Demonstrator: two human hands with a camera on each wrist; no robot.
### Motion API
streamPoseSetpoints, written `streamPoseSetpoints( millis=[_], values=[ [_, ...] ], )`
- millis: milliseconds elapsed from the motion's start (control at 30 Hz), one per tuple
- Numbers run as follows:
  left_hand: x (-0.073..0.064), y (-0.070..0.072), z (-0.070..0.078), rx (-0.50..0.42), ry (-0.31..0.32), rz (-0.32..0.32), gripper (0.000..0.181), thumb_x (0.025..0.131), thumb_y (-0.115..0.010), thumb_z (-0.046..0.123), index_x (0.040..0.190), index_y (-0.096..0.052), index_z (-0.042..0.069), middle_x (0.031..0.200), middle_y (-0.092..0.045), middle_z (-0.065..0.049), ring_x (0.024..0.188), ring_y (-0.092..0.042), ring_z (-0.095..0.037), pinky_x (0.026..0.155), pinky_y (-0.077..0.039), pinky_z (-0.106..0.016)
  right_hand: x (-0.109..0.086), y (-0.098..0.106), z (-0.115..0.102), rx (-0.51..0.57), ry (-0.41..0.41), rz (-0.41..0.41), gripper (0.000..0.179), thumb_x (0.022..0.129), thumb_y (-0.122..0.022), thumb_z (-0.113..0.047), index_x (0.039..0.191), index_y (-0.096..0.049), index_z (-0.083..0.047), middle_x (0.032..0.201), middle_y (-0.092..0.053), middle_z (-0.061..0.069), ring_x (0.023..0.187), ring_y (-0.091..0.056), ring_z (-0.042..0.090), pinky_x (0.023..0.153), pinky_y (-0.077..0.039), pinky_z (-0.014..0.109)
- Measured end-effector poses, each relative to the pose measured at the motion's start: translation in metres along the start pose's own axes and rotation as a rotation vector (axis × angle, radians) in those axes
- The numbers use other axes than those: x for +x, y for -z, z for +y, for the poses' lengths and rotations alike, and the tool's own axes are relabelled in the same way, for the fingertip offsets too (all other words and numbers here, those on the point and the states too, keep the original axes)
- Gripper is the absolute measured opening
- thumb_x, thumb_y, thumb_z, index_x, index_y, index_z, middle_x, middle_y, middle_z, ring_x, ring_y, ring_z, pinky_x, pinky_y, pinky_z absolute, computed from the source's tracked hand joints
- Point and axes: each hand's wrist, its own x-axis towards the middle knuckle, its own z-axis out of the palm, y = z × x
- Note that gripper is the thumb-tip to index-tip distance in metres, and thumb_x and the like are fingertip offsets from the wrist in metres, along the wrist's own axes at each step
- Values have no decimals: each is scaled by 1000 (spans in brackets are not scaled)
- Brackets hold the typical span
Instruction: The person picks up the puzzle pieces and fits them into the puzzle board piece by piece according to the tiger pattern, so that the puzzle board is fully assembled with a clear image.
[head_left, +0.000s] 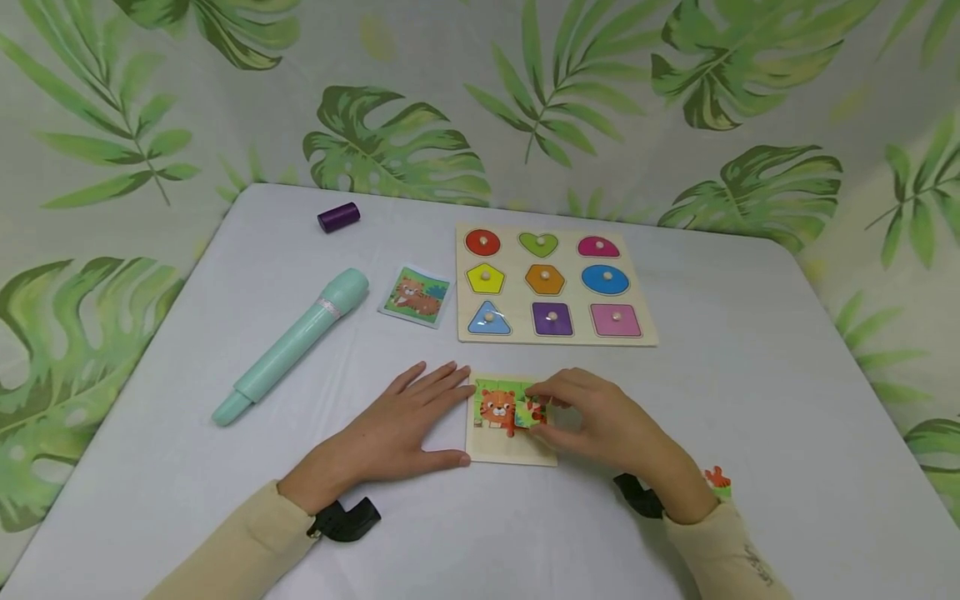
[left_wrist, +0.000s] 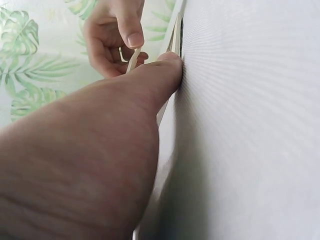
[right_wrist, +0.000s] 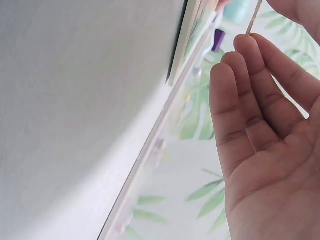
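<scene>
A small wooden jigsaw board [head_left: 504, 450] lies in front of the person, its upper part filled with a tiger's face and green pieces, its lower part bare wood. My left hand [head_left: 397, 425] lies palm down with fingers spread, thumb and fingertips at the board's left edge. In the left wrist view that thumb [left_wrist: 162, 72] presses by the edge. Above the board's right side, my right hand [head_left: 600, 417] pinches a jigsaw piece [head_left: 529, 413] between thumb and fingers. The right wrist view shows this thin piece [right_wrist: 254, 17] edge-on, held tilted at the fingertips.
A wooden shape board [head_left: 511, 260] with knobbed pieces lies behind. To its left are a tiger picture card [head_left: 415, 296], a mint-green tube [head_left: 296, 346] and a purple cap [head_left: 339, 217]. Another orange-and-green piece [head_left: 717, 479] shows beside the right wrist, partly hidden.
</scene>
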Motion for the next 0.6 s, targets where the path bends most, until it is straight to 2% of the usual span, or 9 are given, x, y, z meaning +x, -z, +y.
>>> streamPoseSetpoints(
  millis=[167,400,600],
  values=[
    [0,0,1,17,-4,9,88,92,-64,66,160,-40,15,170,-28,-2,159,-20,-22,131,-9,-49,4,-1,-6,-20,6,-12,41,85,-87,-33,121,-73,-18,109,-69,-8,93,-60,9,82,-59,26],
    [-1,0,2,23,-8,31,88,91,-66,66,159,-41,14,169,-31,-4,159,-21,-24,130,-11,-51,13,-8,-16,-4,2,-8,41,85,-86,-32,121,-73,-18,108,-70,-8,98,-62,6,88,-61,29],
    [0,0,2,19,-5,14,89,92,-63,66,160,-38,16,170,-28,-2,159,-19,-22,131,-9,-49,12,-18,-17,36,-14,-34,40,87,-85,-32,122,-72,-18,108,-69,-8,89,-60,6,80,-59,22]
  ],
)
